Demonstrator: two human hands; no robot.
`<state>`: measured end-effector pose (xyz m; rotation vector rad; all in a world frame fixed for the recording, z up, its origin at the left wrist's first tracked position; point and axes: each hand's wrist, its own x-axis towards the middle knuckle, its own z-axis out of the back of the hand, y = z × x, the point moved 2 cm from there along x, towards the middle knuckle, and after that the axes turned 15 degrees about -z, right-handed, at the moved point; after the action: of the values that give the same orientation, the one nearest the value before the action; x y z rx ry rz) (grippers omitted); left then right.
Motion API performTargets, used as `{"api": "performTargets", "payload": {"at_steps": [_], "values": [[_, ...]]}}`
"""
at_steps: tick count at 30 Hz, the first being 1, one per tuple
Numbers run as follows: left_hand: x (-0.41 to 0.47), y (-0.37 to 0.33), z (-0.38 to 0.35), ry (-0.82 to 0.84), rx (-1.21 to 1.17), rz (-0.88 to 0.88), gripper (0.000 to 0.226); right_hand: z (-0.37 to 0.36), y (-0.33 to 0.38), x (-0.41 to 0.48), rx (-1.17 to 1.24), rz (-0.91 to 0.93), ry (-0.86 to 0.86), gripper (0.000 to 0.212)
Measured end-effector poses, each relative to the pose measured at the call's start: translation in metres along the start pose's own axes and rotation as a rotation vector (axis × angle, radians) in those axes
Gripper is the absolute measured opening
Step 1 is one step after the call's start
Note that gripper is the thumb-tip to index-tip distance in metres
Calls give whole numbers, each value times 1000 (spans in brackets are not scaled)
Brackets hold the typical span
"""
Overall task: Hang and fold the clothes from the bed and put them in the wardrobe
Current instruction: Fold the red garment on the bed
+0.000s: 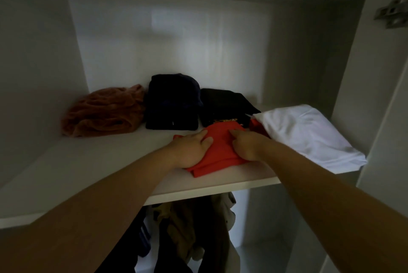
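A folded red garment [220, 151] lies on the white wardrobe shelf [99, 162], near its front edge. My left hand [189, 148] rests flat on the garment's left side with the fingers spread. On its right side lies my right hand [245, 144], the index finger stretched forward and the other fingers curled down into the cloth. Behind the red garment sits a folded black garment [225, 105] with a gold print. A folded white garment [309, 138] lies at the right end of the shelf, overlapping another red piece [257, 127].
A crumpled brown fleece [103, 113] and a folded navy garment [172, 102] sit at the back left of the shelf. Clothes [189, 228] hang below the shelf. A metal door hinge [394, 12] shows at the upper right.
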<state>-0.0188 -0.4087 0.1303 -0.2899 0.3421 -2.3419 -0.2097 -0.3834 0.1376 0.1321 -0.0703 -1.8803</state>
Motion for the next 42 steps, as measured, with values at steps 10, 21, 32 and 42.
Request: {"api": "performTargets", "payload": {"at_steps": [10, 21, 32, 42], "values": [[-17, -19, 22, -272, -88, -162, 26, 51, 8, -30, -64, -23, -410, 15], [54, -8, -8, -123, 159, -152, 38, 10, 8, -44, 21, 7, -441, 40], [33, -75, 27, -228, 225, -180, 30, -6, -26, -114, 444, 78, -524, 30], [-73, -340, -119, -228, -344, -1032, 11, -73, -223, -368, 877, -819, -827, 15]]}}
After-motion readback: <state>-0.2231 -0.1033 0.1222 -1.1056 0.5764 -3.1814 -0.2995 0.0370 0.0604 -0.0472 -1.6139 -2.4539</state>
